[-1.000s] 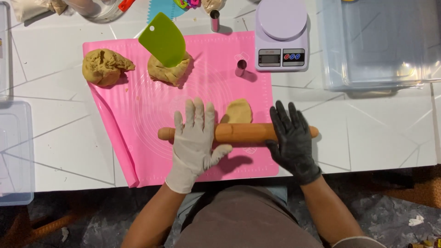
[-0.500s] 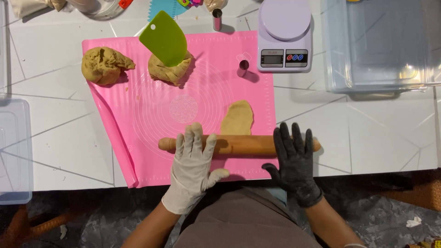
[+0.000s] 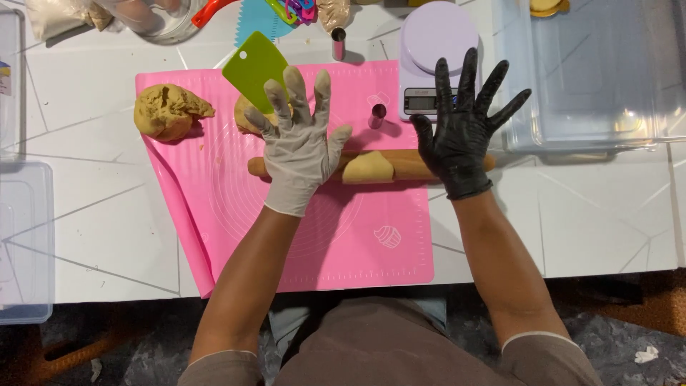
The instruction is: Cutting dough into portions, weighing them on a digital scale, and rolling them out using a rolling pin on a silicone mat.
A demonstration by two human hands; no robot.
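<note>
A: L hand (image 3: 300, 154)?

B: White glove, flat, fingers spread wide apart. Palm presses down on the wooden rolling pin (image 3: 400, 164); nothing gripped. Fingertips reach past the pin toward the green scraper (image 3: 254, 66).

A: R hand (image 3: 461, 132)?

B: Black glove, also wide open, fingers fanned. Heel of palm sits on the pin's right end; fingertips overlap the lilac kitchen scale (image 3: 436, 53) in this view, can't tell if touching it.

A: Pin position?

B: Lies crosswise on the pink silicone mat (image 3: 321, 236), upper half. Small flattened dough piece (image 3: 368, 168) pokes out under the pin, between the two hands.

A: Other dough?

B: Big tan lump (image 3: 168, 111) at mat's top-left corner. Second lump (image 3: 246, 114) just beside L hand, the green scraper resting on it, tilted.

A: Small bits?

B: Two metal round cutters: one (image 3: 377, 116) on the mat near the scale, one (image 3: 338, 43) off the mat, above its top edge.

A: Packages, containers?

B: Clear plastic box (image 3: 593, 78) far right, rectangular, near R hand. Another clear tub (image 3: 25, 243) at left edge. Glass bowl (image 3: 161, 21) top left, clear bag of pale powder (image 3: 61, 18) beside it. Teal toothed scraper (image 3: 261, 21) top centre. Mat print: faint circles, small cupcake mark (image 3: 388, 236) lower right. Scale has a small grey display, unreadable.
</note>
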